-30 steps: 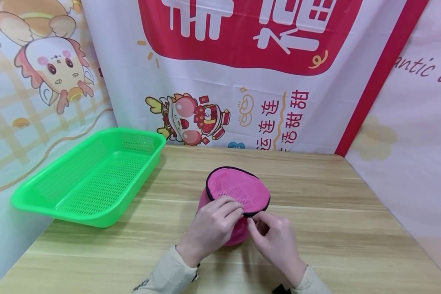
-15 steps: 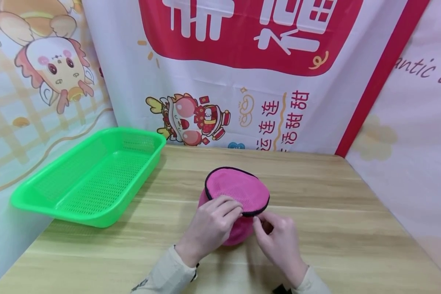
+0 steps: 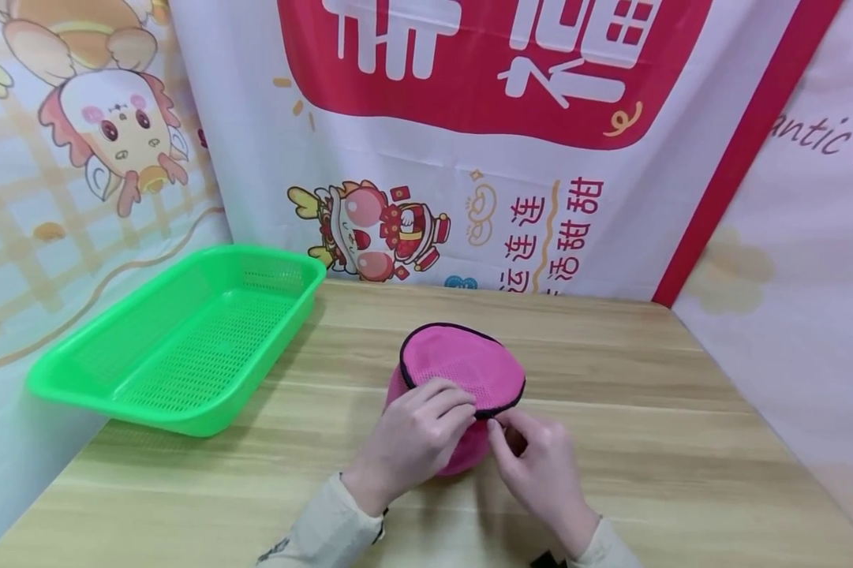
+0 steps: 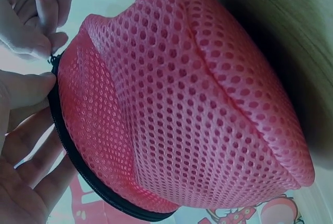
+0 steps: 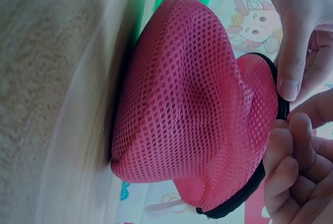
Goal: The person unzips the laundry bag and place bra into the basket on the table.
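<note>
A printed banner (image 3: 426, 154) hangs behind a wooden table (image 3: 646, 410), on whose left side sits a green basket (image 3: 256, 386). The pink mesh bag (image 3: 462, 363) stands on the table near the middle, right of the basket and well apart from it. The left hand (image 3: 417, 430) grips the bag's rim, thumb opposite its bent fingers, while just beside it the right hand (image 3: 540, 465), fingers curled, pinches at the black zip (image 4: 125, 208) with thumb and forefinger nearly together.
</note>
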`<control>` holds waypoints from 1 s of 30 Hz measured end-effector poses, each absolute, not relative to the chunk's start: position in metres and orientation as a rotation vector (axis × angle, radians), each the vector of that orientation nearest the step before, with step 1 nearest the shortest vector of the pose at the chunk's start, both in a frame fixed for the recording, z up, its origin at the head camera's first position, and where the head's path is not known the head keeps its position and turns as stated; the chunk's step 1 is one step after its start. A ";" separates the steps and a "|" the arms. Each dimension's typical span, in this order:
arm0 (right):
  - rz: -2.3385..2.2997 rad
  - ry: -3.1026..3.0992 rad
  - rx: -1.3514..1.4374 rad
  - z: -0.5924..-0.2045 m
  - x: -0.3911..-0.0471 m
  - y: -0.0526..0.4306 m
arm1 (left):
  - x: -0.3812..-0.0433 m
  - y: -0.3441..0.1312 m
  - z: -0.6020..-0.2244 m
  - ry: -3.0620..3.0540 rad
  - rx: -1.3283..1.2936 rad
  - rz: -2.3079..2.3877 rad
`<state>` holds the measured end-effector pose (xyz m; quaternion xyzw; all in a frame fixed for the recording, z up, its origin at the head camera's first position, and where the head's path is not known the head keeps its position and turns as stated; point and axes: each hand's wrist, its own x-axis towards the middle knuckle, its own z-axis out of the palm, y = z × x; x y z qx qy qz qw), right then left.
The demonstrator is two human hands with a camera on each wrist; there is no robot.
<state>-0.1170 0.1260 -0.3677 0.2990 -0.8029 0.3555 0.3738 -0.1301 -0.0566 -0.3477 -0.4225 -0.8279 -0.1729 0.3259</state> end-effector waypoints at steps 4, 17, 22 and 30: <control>0.890 -2.024 0.800 -0.368 -0.117 0.127 | -0.129 -0.055 -0.349 -2.191 -1.119 -0.455; 0.893 -2.021 0.791 -0.367 -0.118 0.127 | -0.130 -0.054 -0.350 -2.127 -1.104 -0.407; 0.854 -2.061 0.798 -0.367 -0.119 0.126 | -0.129 -0.054 -0.350 -2.148 -1.093 -0.386; 0.858 -2.116 0.795 -0.368 -0.116 0.127 | -0.128 -0.054 -0.351 -2.167 -1.098 -0.355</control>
